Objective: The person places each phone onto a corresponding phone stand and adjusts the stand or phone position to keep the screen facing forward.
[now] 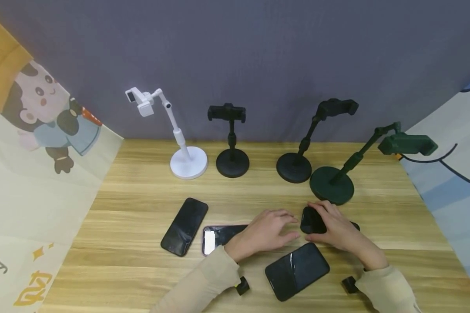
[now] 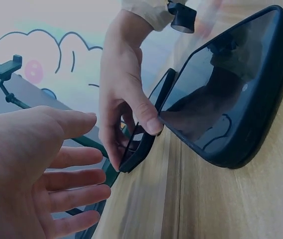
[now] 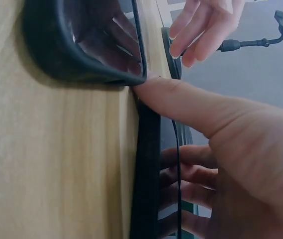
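My right hand (image 1: 338, 230) spans a black smartphone (image 1: 311, 221) lying on the table, thumb at its near edge and fingers at its far edge; the palm hides much of the screen. In the right wrist view, the thumb lies along the dark side of this phone (image 3: 146, 174). To its left, my left hand (image 1: 264, 230) hovers with fingers extended and holds nothing. A second black phone (image 1: 297, 271) lies nearer me, between the forearms. Partly covered by the left hand and wrist is another phone (image 1: 223, 235) with a bright patch on its screen.
One more dark phone (image 1: 184, 226) lies at the left. Along the back stand a white phone stand (image 1: 189, 163), a black stand (image 1: 232, 163), another black stand (image 1: 293, 167) and a dark green stand (image 1: 332, 186), close beyond my right hand. A grey wall (image 1: 235, 52) rises behind.
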Available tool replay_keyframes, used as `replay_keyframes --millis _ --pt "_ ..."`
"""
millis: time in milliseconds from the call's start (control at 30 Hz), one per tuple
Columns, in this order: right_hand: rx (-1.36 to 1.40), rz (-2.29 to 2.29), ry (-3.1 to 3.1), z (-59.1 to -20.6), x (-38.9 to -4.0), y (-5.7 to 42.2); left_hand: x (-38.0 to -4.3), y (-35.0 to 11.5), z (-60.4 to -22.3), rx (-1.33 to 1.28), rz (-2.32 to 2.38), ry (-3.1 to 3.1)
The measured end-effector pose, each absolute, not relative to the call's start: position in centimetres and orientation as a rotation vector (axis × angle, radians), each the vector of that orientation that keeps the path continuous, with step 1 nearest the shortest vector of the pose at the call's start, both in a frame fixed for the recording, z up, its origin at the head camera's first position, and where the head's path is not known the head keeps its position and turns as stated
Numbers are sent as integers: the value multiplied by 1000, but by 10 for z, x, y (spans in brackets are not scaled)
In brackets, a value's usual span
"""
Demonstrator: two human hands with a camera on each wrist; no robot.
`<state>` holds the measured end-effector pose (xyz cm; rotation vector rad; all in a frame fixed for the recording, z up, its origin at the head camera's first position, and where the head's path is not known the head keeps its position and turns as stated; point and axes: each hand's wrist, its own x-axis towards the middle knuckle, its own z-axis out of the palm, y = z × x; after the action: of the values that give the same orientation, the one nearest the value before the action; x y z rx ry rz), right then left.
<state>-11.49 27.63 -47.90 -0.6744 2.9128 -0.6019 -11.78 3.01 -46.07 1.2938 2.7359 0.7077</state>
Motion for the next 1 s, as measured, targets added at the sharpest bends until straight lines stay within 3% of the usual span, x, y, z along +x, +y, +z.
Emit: replay_keyframes --millis 367,1000 --pt "-771 -527 2960 -477 -121 276 -117 37 -463 1284 711 2701" --pt "-673 -650 2998 -473 -123 276 -113 43 -460 1249 703 2700"
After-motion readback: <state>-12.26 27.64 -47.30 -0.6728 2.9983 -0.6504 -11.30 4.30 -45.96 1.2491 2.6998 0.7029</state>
